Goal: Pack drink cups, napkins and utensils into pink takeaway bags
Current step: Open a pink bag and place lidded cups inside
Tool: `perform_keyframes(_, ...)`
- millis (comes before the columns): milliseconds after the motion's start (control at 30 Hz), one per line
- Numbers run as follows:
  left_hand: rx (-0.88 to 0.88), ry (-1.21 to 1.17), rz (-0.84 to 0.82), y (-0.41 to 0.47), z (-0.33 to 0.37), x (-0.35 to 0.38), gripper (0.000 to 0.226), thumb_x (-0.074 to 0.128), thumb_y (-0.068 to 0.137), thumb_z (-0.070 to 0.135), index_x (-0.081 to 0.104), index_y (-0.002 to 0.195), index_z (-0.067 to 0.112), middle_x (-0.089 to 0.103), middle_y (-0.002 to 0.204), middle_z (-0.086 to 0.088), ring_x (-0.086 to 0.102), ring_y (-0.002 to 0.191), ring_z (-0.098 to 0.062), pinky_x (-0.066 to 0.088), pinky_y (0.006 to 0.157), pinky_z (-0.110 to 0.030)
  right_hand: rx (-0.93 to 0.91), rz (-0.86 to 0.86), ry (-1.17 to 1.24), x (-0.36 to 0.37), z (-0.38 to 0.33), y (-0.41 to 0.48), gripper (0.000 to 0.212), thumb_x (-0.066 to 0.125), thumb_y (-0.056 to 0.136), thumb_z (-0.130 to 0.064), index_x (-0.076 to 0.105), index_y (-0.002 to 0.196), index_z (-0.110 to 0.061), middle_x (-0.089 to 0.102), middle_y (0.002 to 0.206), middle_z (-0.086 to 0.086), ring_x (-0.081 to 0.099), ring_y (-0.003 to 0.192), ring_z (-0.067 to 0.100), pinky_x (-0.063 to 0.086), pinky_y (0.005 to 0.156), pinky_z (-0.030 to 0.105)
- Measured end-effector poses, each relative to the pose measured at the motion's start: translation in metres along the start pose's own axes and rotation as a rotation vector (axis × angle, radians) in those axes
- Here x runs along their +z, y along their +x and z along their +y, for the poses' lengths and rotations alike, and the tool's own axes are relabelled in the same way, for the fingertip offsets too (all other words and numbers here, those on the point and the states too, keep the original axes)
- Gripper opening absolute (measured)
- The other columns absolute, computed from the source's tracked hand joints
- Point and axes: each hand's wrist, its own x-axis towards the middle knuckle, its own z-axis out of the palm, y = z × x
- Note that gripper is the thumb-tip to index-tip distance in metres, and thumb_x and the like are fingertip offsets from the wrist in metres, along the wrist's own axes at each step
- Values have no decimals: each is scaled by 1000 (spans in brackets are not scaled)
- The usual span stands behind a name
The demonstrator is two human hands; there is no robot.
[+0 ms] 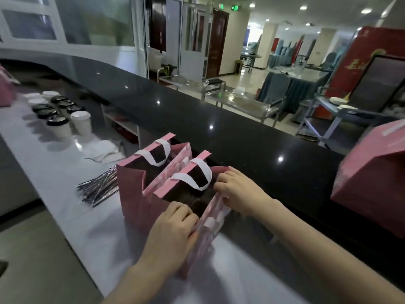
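Two pink paper bags with white handles stand open side by side on the white counter. The near pink bag [205,235] is held at its rim by both hands: my left hand [173,231] pinches the near edge, my right hand [236,191] grips the far-right edge. The far pink bag [131,185] stands just behind it, untouched. Lidded white drink cups [59,126], some with black lids, cluster at the far left. White napkins [103,151] lie in front of them. Wrapped utensils [98,189] lie in a pile left of the bags.
A black raised countertop [241,145] runs along the right of the white counter [65,194]. Another pink bag [372,183] sits on it at the right; a further pink bag [5,93] shows at the far-left edge. Steel carts and covered tables stand beyond.
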Motion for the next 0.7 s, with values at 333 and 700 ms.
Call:
perform_keyframes(333,180,-270,11,-12,-8,-7,11,65,81,29,70,79,19,59,83,12,49,88,-9,43,81,-19,73,46,17,-22,-16,-81,5,66,79,-21,68,83,-19,63,79,-2,60,78,20,47,69,30)
perform_keyframes(700,467,-464,-17,-35,163,19,12,84,71,13,72,74,15,61,77,8,52,84,-12,50,70,-25,551,109,-18,-51,-55,-338,9,75,69,-14,66,72,-16,60,69,-3,56,64,19,44,58,28)
